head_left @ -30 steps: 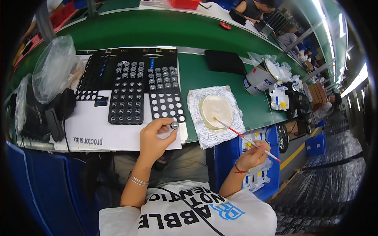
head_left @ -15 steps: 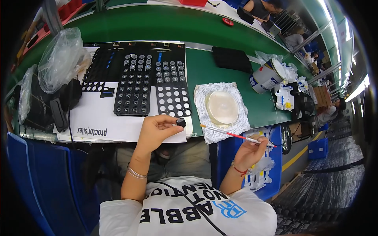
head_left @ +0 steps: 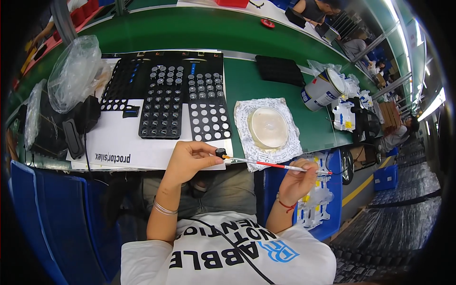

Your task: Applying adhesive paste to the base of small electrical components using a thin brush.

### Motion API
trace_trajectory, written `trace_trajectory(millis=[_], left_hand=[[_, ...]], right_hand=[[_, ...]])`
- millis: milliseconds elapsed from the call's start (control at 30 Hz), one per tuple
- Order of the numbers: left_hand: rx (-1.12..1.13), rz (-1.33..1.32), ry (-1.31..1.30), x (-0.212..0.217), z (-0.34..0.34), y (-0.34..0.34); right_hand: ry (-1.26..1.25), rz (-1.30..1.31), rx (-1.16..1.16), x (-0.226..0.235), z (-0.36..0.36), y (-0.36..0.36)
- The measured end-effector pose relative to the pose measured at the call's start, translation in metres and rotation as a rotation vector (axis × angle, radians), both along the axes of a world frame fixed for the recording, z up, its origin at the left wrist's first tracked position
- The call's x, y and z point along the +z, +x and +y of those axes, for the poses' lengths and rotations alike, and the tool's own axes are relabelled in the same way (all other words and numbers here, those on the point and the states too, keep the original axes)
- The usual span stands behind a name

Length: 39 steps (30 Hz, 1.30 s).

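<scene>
Between the thumb and fingers of my left hand (head_left: 187,161) is a small black knob-like piece (head_left: 220,152), held above the bench's near edge. My right hand (head_left: 298,183) is closed on the handle of a thin red-and-white paintbrush (head_left: 270,165). The brush's tan tip meets the black piece, or lies just before it; I cannot tell which. A round shallow dish (head_left: 268,127) with a pale, cloudy content rests on crumpled printed paper (head_left: 243,118). Ahead of my left hand stands a black tray (head_left: 159,137) with rows of small dark, shiny-topped pieces.
Beside the tray lies a black sheet with round holes (head_left: 209,124), partly filled with pieces. A metal can (head_left: 317,95) leans at the right, near white plastic parts (head_left: 343,116). Clear plastic bags (head_left: 73,71) sit at the left. A blue bin (head_left: 335,209) is beside my right arm.
My right hand has moved the paintbrush leftward, and its tip has come from beside the dish to the black piece. My left hand has barely moved; the piece is turned slightly.
</scene>
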<state>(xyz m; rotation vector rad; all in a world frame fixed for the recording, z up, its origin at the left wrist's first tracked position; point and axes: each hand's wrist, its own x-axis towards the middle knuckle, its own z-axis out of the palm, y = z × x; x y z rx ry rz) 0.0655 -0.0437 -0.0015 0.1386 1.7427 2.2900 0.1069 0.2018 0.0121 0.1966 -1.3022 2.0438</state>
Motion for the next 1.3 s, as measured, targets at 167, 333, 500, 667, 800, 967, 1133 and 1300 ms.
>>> trace_trajectory(millis=[167,333,500,667,800,967,1133,1300], left_hand=[[-0.012,-0.002,-0.015,0.001,-0.001,0.001],[-0.024,-0.01,-0.002,0.001,-0.002,0.003],[-0.035,-0.004,0.028,0.002,-0.001,0.002],[-0.079,0.014,0.054,0.0,-0.004,0.004],[-0.069,0.031,0.103,0.004,-0.012,0.008],[-0.023,0.035,0.203,0.008,-0.021,0.015],[0.001,0.063,0.241,0.009,-0.026,0.017],[0.086,0.111,0.344,0.017,-0.025,0.021]], right_hand=[[0.06,0.013,-0.036,0.0,0.0,0.0],[0.064,0.015,-0.044,-0.001,0.0,0.0],[0.015,0.005,-0.086,-0.005,0.003,-0.005],[0.006,0.015,-0.094,-0.003,0.004,-0.003],[-0.083,0.008,-0.118,-0.006,0.006,-0.004],[-0.215,-0.014,-0.119,-0.007,0.005,-0.001],[-0.156,0.003,0.015,-0.014,0.016,0.001],[-0.105,0.025,0.05,-0.014,0.016,0.0]])
